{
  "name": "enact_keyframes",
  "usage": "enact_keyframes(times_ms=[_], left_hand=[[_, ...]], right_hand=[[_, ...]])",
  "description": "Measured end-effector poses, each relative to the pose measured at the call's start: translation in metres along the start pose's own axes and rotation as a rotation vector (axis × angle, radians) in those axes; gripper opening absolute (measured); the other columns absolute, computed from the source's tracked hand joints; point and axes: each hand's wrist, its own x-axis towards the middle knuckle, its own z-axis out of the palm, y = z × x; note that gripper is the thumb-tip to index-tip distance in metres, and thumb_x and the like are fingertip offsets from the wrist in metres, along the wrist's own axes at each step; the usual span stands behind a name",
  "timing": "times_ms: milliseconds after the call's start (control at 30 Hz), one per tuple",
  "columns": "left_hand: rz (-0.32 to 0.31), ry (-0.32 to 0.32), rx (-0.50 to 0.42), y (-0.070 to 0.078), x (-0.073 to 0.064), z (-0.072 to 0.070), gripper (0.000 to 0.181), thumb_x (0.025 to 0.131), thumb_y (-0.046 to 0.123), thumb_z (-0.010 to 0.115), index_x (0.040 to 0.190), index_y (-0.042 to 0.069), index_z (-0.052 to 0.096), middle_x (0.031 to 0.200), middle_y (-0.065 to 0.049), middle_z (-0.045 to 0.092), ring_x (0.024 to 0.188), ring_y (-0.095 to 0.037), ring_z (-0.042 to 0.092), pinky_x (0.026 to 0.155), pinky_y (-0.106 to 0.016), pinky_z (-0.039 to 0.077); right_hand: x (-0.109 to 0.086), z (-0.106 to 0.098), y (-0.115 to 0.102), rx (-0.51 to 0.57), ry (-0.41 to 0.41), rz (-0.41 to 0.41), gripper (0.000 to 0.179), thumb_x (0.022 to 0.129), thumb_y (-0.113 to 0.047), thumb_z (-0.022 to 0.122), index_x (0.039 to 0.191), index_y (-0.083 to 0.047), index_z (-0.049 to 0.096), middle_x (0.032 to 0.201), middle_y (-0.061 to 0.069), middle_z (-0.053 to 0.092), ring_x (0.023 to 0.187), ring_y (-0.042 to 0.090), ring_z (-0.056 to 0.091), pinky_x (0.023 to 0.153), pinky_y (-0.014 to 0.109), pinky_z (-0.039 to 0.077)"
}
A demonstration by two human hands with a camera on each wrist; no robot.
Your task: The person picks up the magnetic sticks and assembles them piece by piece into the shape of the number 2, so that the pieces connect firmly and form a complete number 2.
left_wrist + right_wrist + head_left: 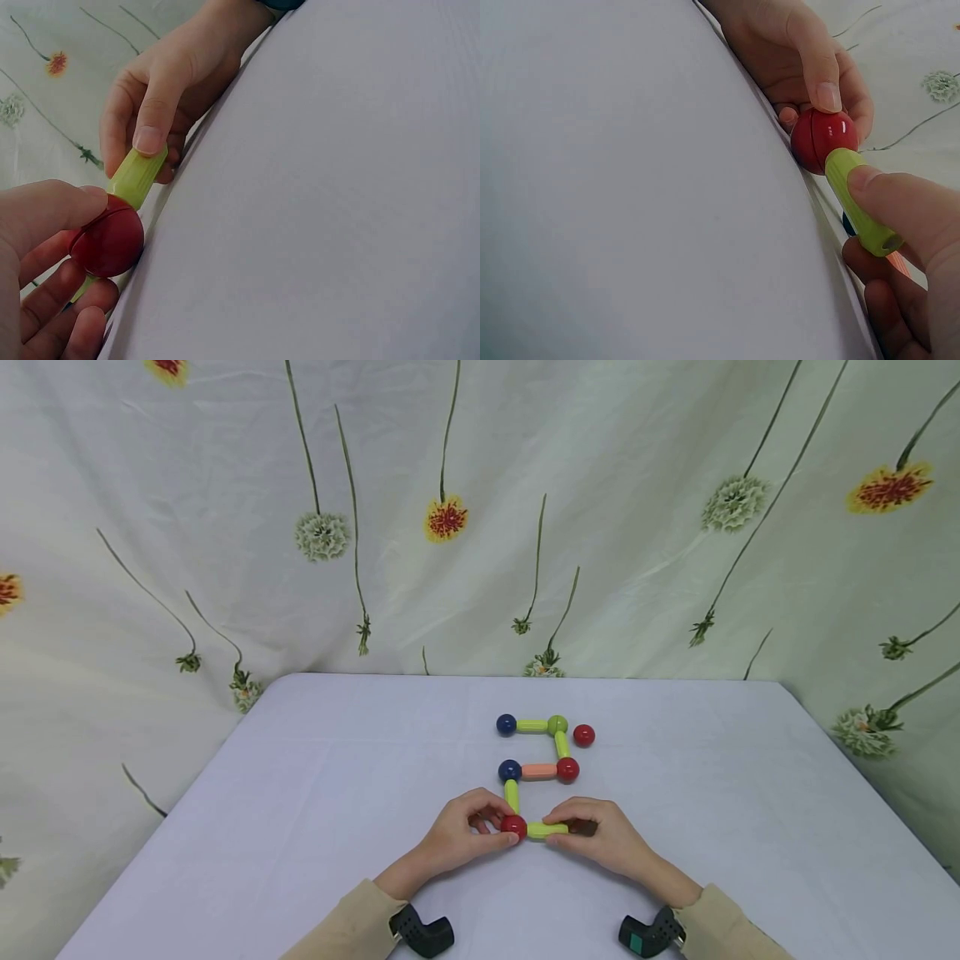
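Observation:
Between the thumb and fingers of my left hand (467, 833) is a red ball (513, 827), the near corner of a joined chain of balls and rods. My right hand (609, 837) pinches a yellow-green rod (546, 831) whose left end meets that ball. In the right wrist view the rod's free end (889, 244) shows a dark round socket. From the held ball another yellow-green rod (512, 797) runs up to a blue ball (509, 771). An orange rod (538, 771) links this to a second red ball (567, 770).
Farther back, a yellow-green rod (562, 745) leads to a green ball (557, 725), then another rod (532, 726) and a blue ball (506, 725). One loose red ball (583, 736) lies beside the chain. A white cloth covers the table (337, 760); a flowered curtain hangs behind.

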Motion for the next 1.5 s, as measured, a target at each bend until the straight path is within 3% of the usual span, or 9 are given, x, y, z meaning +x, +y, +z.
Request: enact_keyframes(times_ms=[233, 433, 633, 1033, 1367, 1500], left_hand=[[0.001, -0.002, -0.006, 0.000, 0.000, 0.000, 0.025, 0.079, 0.024, 0.076, 0.100, 0.015, 0.066, 0.091, 0.009, 0.061, 0.083, -0.013, 0.058, 0.067, -0.024, 0.049], [0.001, -0.004, -0.007, 0.001, 0.000, 0.000, 0.025, 0.079, 0.025, 0.076, 0.100, 0.015, 0.066, 0.091, 0.009, 0.061, 0.083, -0.012, 0.058, 0.067, -0.024, 0.050], [-0.004, -0.009, -0.007, 0.001, 0.000, 0.000, 0.026, 0.079, 0.025, 0.076, 0.101, 0.015, 0.066, 0.091, 0.008, 0.061, 0.083, -0.012, 0.058, 0.068, -0.025, 0.049], [-0.008, -0.009, -0.008, 0.000, 0.000, 0.000, 0.025, 0.079, 0.025, 0.076, 0.100, 0.015, 0.066, 0.091, 0.009, 0.061, 0.083, -0.012, 0.058, 0.067, -0.025, 0.050], [-0.010, -0.002, 0.001, 0.000, 0.000, 0.000, 0.025, 0.079, 0.026, 0.076, 0.100, 0.017, 0.067, 0.090, 0.009, 0.061, 0.083, -0.012, 0.058, 0.067, -0.024, 0.050], [-0.008, 0.001, 0.003, 0.001, 0.000, 0.000, 0.025, 0.079, 0.026, 0.076, 0.100, 0.016, 0.066, 0.090, 0.009, 0.061, 0.082, -0.012, 0.058, 0.067, -0.024, 0.050]], right_hand=[[0.000, 0.000, -0.003, -0.018, -0.002, 0.022, 0.021, 0.081, -0.018, 0.074, 0.101, -0.013, 0.071, 0.093, -0.003, 0.067, 0.076, 0.010, 0.058, 0.068, 0.023, 0.051], [0.001, -0.003, -0.027, -0.018, 0.002, 0.038, 0.021, 0.079, -0.006, 0.074, 0.100, -0.003, 0.070, 0.092, 0.007, 0.067, 0.075, 0.016, 0.059, 0.067, 0.024, 0.051], [0.002, -0.008, -0.043, -0.015, -0.002, 0.044, 0.020, 0.079, -0.003, 0.073, 0.099, -0.001, 0.069, 0.092, 0.008, 0.067, 0.075, 0.016, 0.059, 0.068, 0.025, 0.052], [0.002, -0.008, -0.042, 0.001, -0.016, 0.076, 0.023, 0.080, -0.005, 0.073, 0.102, 0.000, 0.069, 0.093, 0.007, 0.067, 0.077, 0.018, 0.060, 0.070, 0.026, 0.052], [0.001, 0.001, -0.005, -0.035, 0.016, 0.082, 0.023, 0.081, -0.014, 0.074, 0.104, -0.008, 0.070, 0.093, -0.001, 0.068, 0.077, 0.007, 0.057, 0.068, 0.022, 0.049], [0.002, -0.001, -0.011, -0.038, 0.035, 0.090, 0.020, 0.084, -0.013, 0.071, 0.103, -0.007, 0.070, 0.094, 0.001, 0.068, 0.078, 0.007, 0.057, 0.069, 0.023, 0.049]])
